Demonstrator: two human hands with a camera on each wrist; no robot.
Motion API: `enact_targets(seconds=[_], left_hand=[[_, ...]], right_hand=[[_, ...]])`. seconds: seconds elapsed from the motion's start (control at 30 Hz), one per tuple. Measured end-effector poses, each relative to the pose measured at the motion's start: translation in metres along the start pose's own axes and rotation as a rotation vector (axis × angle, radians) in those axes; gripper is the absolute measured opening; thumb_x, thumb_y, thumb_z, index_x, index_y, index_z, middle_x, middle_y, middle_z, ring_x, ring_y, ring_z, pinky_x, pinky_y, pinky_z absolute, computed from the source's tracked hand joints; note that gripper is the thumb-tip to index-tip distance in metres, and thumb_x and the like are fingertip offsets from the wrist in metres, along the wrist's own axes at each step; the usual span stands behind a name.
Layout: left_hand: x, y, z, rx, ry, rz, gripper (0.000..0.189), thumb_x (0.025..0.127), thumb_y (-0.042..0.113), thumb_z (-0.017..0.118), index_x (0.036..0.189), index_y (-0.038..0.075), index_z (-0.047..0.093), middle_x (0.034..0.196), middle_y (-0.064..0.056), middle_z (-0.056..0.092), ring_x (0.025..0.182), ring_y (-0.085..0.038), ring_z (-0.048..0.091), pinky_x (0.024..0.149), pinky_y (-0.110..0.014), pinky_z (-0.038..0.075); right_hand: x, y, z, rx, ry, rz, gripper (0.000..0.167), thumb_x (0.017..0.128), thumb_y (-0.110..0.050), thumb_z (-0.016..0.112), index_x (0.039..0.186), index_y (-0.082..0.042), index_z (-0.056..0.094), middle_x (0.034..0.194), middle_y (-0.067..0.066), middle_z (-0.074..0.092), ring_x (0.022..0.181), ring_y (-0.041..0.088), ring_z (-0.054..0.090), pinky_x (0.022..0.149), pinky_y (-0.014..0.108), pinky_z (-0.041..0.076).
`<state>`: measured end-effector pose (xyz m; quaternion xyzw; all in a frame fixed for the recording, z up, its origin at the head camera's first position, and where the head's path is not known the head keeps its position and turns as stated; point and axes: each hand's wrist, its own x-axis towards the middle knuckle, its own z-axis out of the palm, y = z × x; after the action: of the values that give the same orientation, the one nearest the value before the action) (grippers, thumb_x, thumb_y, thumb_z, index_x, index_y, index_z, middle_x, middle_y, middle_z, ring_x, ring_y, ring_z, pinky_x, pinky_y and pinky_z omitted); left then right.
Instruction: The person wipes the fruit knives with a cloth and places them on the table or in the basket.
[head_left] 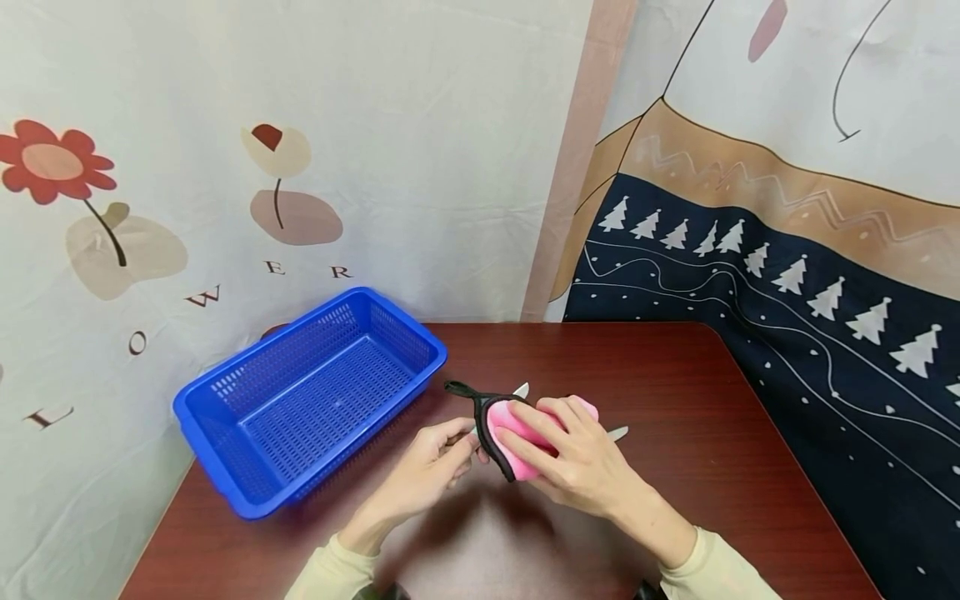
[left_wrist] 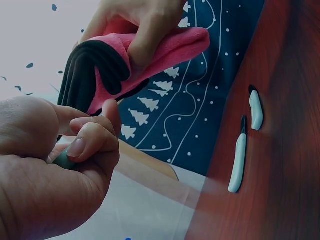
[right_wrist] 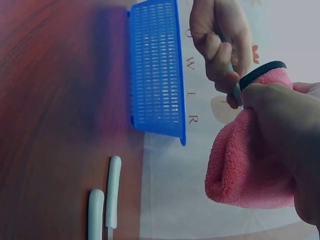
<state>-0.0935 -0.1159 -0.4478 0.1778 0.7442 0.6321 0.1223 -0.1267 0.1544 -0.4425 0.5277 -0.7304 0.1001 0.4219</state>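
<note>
Head view, near side first: cream sleeves [head_left: 341, 571] enter from the bottom, both my hands up over the table [head_left: 675, 375].

Left hand [head_left: 429, 467]: fingers curled round a pale-green handle [right_wrist: 230, 70]; left-wrist view shows its rounded end by my palm. Right hand [head_left: 577, 462]: thumb and fingers pinching a folded pink cloth [right_wrist: 245, 170] edged in black, thumb on one face, fingers on the other. Black loop [head_left: 459, 388] sticks out from the cloth's far left corner, towards the blue basket [head_left: 322, 408].

Room: narrow gap from my left knuckles to the basket's near rim; a wider stretch from my right hand to the table's slanting right edge. Hardly any between the hands, where handle meets cloth.

Handle's long axis runs from my left hand towards my right. Leading end goes in at the cloth's black edge; beyond that the fold hides it, so I cannot tell what it carries.

Side views: two more pale handles [right_wrist: 113, 192] lie on the table, just beside each other, nearly parallel, rounded ends towards the basket side.

Basket sits left, long axis slanting from near left to far right. Farthest: table's back edge against a flower-printed sheet [head_left: 450, 167], with a navy tree-patterned sheet [head_left: 750, 333] to the right.
</note>
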Motion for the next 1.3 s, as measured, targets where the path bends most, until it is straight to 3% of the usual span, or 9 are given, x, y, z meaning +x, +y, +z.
enact_targets(seconds=[0.43, 0.8, 0.9, 1.03, 1.17, 1.3], left_hand=[[-0.001, -0.001, -0.002, 0.021, -0.025, 0.040, 0.028, 0.121, 0.018, 0.050, 0.111, 0.005, 0.074, 0.068, 0.005, 0.046, 0.054, 0.000, 0.038, 0.046, -0.020, 0.032], [-0.001, -0.001, -0.002, -0.004, -0.038, 0.067, 0.026, 0.120, 0.017, 0.053, 0.108, 0.006, 0.074, 0.069, 0.005, 0.045, 0.054, 0.001, 0.038, 0.046, -0.020, 0.033], [-0.001, -0.002, -0.002, -0.005, -0.038, 0.071, 0.026, 0.120, 0.015, 0.053, 0.108, 0.005, 0.074, 0.069, 0.005, 0.045, 0.054, 0.001, 0.038, 0.046, -0.020, 0.032], [-0.002, -0.003, -0.002, -0.005, -0.038, 0.078, 0.026, 0.119, 0.014, 0.052, 0.108, 0.005, 0.074, 0.070, 0.005, 0.045, 0.054, 0.001, 0.038, 0.044, -0.021, 0.031], [-0.002, -0.004, -0.002, -0.007, -0.041, 0.079, 0.026, 0.119, 0.014, 0.053, 0.107, 0.005, 0.074, 0.070, 0.005, 0.045, 0.054, 0.001, 0.037, 0.044, -0.021, 0.030], [-0.003, -0.005, -0.002, -0.009, -0.048, 0.088, 0.026, 0.119, 0.013, 0.052, 0.106, 0.004, 0.073, 0.069, 0.005, 0.044, 0.053, 0.002, 0.036, 0.044, -0.021, 0.028]], right_hand=[[-0.002, -0.002, 0.005, -0.052, -0.021, 0.050, 0.039, 0.110, -0.029, 0.061, 0.143, -0.016, 0.077, 0.143, 0.014, 0.073, 0.105, 0.035, 0.066, 0.085, 0.048, 0.056], [-0.008, 0.005, 0.004, -0.083, -0.057, 0.098, 0.042, 0.110, -0.035, 0.061, 0.144, -0.016, 0.076, 0.144, 0.016, 0.074, 0.108, 0.035, 0.066, 0.087, 0.048, 0.057], [-0.011, 0.009, 0.003, -0.080, -0.072, 0.112, 0.047, 0.100, -0.033, 0.077, 0.144, -0.016, 0.076, 0.144, 0.017, 0.074, 0.109, 0.036, 0.066, 0.090, 0.049, 0.058], [-0.013, 0.014, 0.002, -0.090, -0.080, 0.132, 0.072, 0.077, -0.029, 0.099, 0.145, -0.016, 0.076, 0.143, 0.018, 0.074, 0.110, 0.037, 0.066, 0.092, 0.051, 0.060], [-0.015, 0.019, 0.001, -0.106, -0.087, 0.157, 0.084, 0.068, -0.029, 0.103, 0.146, -0.016, 0.075, 0.142, 0.018, 0.074, 0.110, 0.036, 0.065, 0.093, 0.052, 0.060], [-0.018, 0.024, -0.001, -0.108, -0.095, 0.180, 0.085, 0.068, -0.028, 0.103, 0.147, -0.016, 0.074, 0.143, 0.018, 0.073, 0.111, 0.036, 0.064, 0.092, 0.053, 0.061]])
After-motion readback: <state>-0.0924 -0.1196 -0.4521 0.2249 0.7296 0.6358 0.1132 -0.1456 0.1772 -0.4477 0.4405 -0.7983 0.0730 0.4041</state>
